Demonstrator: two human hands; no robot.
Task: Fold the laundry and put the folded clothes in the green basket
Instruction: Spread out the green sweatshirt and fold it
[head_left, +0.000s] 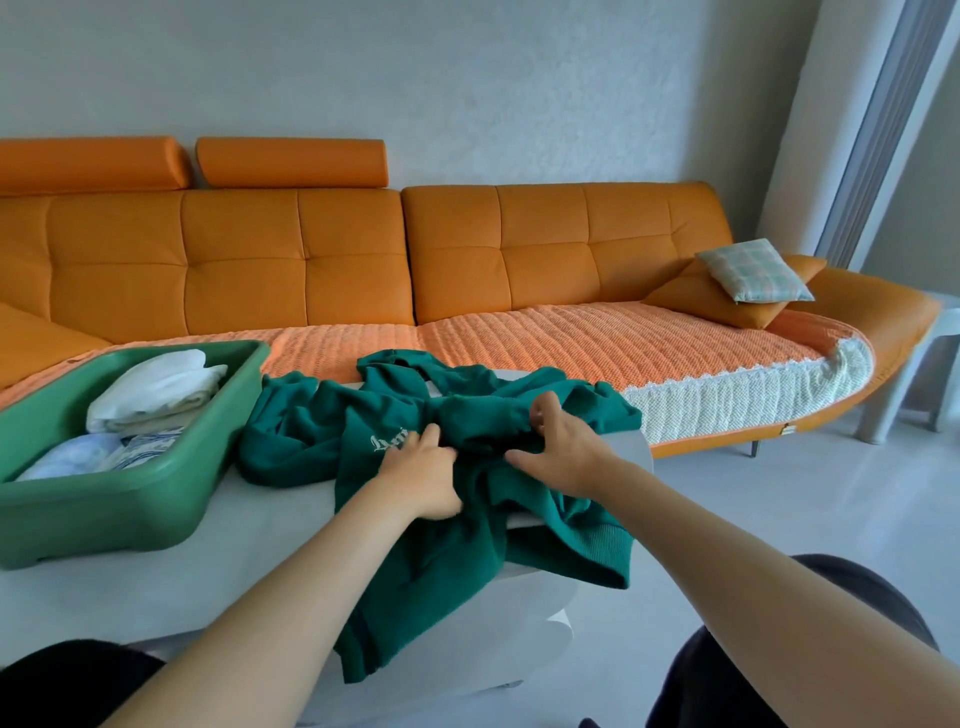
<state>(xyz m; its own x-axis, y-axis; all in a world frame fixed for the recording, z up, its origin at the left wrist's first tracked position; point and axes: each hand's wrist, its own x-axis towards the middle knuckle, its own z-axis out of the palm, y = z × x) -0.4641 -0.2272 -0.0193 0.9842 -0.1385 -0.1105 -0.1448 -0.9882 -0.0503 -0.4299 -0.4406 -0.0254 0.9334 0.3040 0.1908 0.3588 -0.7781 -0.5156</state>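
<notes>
A dark green sweatshirt with pale lettering lies crumpled across the white table, its ribbed hem hanging over the near edge. My left hand lies on the middle of the garment, fingers dug into the cloth just right of the lettering. My right hand grips a bunched fold of the sweatshirt, thumb and fingers curled round it. The green basket stands at the table's left and holds folded white and blue-striped clothes.
An orange sofa with a quilted orange cover runs behind the table. Two cushions lie at its right end. A white side table stands at far right on the pale floor. My dark-clothed knees show at the bottom edge.
</notes>
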